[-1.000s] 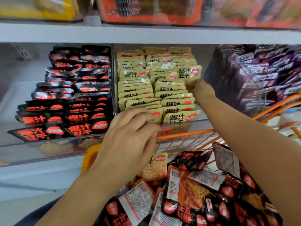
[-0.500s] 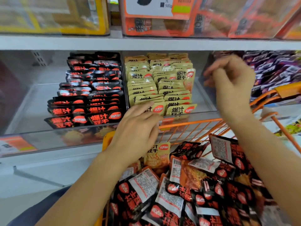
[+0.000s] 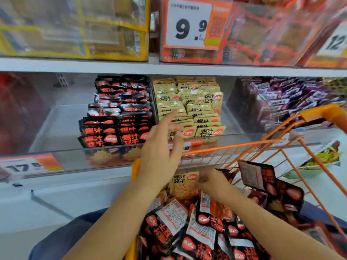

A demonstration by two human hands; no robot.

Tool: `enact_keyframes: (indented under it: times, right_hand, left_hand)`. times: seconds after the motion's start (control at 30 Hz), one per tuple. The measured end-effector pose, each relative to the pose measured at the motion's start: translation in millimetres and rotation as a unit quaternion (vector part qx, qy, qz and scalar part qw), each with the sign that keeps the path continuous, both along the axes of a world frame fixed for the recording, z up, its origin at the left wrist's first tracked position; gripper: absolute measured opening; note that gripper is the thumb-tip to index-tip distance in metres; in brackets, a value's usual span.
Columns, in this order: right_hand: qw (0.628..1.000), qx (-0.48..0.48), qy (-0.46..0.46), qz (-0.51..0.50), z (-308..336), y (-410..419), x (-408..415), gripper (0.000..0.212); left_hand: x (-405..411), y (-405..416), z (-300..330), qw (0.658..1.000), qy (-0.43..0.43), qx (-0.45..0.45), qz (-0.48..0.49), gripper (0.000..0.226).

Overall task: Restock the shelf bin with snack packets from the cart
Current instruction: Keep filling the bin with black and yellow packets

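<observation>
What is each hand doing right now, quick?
Left hand: open, fingers spread by the yellow packets in the bin, holding nothing.
Right hand: on a yellow packet in the cart; grip cannot be told.

White metal shelf board [image 3: 169, 69] spans view, bearing clear-fronted boxes: yellow-edged box [image 3: 75, 29] at left, orange-edged box [image 3: 187, 55] with white "9.9" price card [image 3: 187, 23] beside it. Lower shelf behind clear plastic front lip [image 3: 75, 156]: black-and-red snack packets [image 3: 120, 117] in upright rows at left, beige snack packets [image 3: 195, 106] just beside them at centre, purple snack packets [image 3: 285, 100] at right. Orange-and-white "17.8" price tag [image 3: 32, 166] on lip, lower left
</observation>
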State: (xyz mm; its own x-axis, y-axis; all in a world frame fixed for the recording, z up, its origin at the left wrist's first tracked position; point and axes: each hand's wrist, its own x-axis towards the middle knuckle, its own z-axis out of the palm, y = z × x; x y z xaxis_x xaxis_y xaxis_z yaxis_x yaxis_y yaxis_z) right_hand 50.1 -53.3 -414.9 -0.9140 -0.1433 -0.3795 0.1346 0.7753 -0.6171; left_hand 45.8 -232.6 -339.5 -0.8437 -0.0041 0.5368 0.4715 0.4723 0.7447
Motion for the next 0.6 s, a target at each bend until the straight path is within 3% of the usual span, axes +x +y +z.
enact_keyframes:
  times: [0.07,0.13,0.2,0.3,0.37,0.47,0.53,0.6]
  right_hand:
    - [0.997,0.015,0.051,0.047,11,2,5,0.019]
    - [0.994,-0.056,0.064,0.068,32,3,7,0.014]
    - [0.979,-0.197,0.047,0.034,59,6,10,0.012]
    - [0.944,-0.312,0.099,-0.043,89,12,11,0.005]
    - [0.924,-0.348,0.137,-0.082,96,15,12,0.017]
    - [0.908,-0.378,0.148,-0.106,96,17,12,0.044]
    - [0.903,-0.388,0.152,-0.102,96,14,13,0.039]
    - [0.896,-0.405,0.149,-0.106,98,8,15,0.020]
  left_hand:
    - [0,-2,1,1.000,0.006,-0.008,0.003,0.038]
    - [1,-6,3,1.000,-0.007,0.026,-0.003,0.033]
    - [4,-7,9,0.989,-0.058,0.129,-0.047,0.026]
    - [5,-9,17,0.929,-0.185,0.283,-0.149,0.025]
    - [5,-9,17,0.910,-0.236,0.283,-0.190,0.035]
    - [8,-8,14,0.924,-0.230,0.233,-0.196,0.044]
    - [8,-8,11,0.924,-0.240,0.222,-0.199,0.050]
    - [8,-7,10,0.924,-0.251,0.206,-0.203,0.054]
